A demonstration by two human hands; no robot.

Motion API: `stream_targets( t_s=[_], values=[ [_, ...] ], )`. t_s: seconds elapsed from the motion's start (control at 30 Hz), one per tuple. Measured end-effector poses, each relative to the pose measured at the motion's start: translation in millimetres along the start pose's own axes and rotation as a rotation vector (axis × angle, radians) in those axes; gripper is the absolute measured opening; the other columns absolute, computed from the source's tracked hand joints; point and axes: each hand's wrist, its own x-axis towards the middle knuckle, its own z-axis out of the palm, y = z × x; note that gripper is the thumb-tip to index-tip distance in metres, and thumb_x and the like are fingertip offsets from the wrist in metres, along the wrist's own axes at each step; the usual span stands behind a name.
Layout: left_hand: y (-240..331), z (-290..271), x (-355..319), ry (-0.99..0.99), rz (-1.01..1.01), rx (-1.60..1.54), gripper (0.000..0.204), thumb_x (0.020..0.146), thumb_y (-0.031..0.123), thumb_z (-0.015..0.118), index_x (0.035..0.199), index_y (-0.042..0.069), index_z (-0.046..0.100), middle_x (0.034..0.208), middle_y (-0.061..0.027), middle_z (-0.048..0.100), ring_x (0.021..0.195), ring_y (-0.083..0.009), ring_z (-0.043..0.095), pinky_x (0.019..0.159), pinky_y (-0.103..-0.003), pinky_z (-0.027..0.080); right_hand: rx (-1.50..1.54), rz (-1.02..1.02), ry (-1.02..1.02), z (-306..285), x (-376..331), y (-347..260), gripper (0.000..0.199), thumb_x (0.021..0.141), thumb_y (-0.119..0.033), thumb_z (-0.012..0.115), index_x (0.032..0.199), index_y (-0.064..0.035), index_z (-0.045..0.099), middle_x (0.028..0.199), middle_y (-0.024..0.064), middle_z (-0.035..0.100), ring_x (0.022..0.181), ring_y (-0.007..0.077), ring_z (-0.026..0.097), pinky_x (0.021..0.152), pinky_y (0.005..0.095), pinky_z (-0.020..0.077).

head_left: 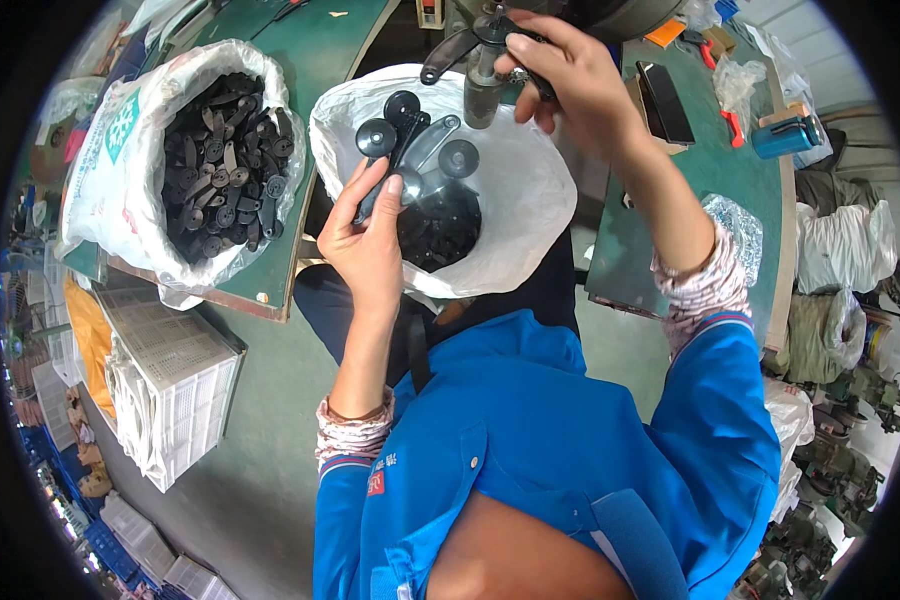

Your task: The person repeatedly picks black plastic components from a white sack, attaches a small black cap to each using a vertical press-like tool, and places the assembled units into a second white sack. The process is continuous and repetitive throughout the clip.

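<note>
My left hand (366,232) is closed round several black plastic levers with round disc ends (402,105), fanned out above a white plastic bag (532,205). More dark parts (440,228) lie deep in that bag. Higher up, at an upright metal post (482,98), my right hand (576,80) has its fingers curled round a black arm-shaped piece (538,62). Another black lever (450,54) sticks out to the left from the post's top. How the pieces join there is partly hidden by my fingers.
At left, an open white sack (105,200) full of black levers (225,170) stands on a green table (320,60). On the right table (650,220) are a dark phone-like slab (665,102), red-handled tools (734,130) and a blue cylinder (785,137). A white crate (185,370) stands lower left.
</note>
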Motion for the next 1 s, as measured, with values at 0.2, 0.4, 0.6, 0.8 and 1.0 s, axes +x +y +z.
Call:
stream_targets(
  t_s=[0.2,0.4,0.6,0.8,1.0],
  values=[
    [-5,9,-6,-0.037,-0.044,-0.036,0.023,0.084,0.005,0.07,0.107,0.001,0.069,0.118,-0.0166,0.062,0.089,-0.0104,0.062,0.068,-0.02,0.054,0.13,0.06,-0.05,45,-68,63,0.028,0.086,-0.021,0.07,0.1,0.0003,0.059,0.087,0.0067,0.065,0.079,0.0112,0.063,0.063,0.0234,0.0497],
    [-16,7,-6,-0.054,-0.227,-0.249,0.025,0.086,0.001,0.066,0.111,-0.001,0.064,0.105,-0.0119,0.066,0.084,-0.0128,0.065,0.069,-0.022,0.055,0.398,-0.11,0.097,41,-78,70,0.016,0.089,-0.01,0.063,0.1,-0.0015,0.057,0.093,0.0071,0.063,0.089,0.0157,0.063,0.087,0.0344,0.0508],
    [-18,-15,1,-0.28,-0.655,-0.916,0.023,0.091,0.0,0.057,0.113,-0.004,0.059,0.105,-0.0152,0.065,0.087,-0.0191,0.067,0.074,-0.027,0.06,0.387,-0.204,-0.137,15,-73,44,0.023,0.094,-0.007,0.052,0.116,-0.0019,0.057,0.102,0.0058,0.06,0.084,0.0119,0.059,0.075,0.0264,0.0498],
    [-29,-28,-7,-0.574,-0.887,-1.253,0.039,0.092,-0.003,0.051,0.13,-0.008,0.043,0.13,-0.0243,0.049,0.12,-0.0403,0.05,0.081,-0.026,0.06,0.169,-0.192,-0.449,15,-64,31,0.039,0.098,-0.026,0.051,0.129,-0.003,0.053,0.106,0.0057,0.061,0.068,0.0095,0.052,0.061,0.0207,0.0422],
    [-16,-23,-3,-0.539,-0.834,-1.159,0.024,0.091,0.001,0.057,0.115,-0.002,0.059,0.114,-0.0162,0.063,0.1,-0.027,0.065,0.084,-0.028,0.059,-0.049,-0.348,-0.284,6,-60,35,0.026,0.096,-0.017,0.055,0.115,0.0002,0.06,0.101,0.0063,0.065,0.075,0.0109,0.061,0.067,0.0243,0.0503]
  ],
)
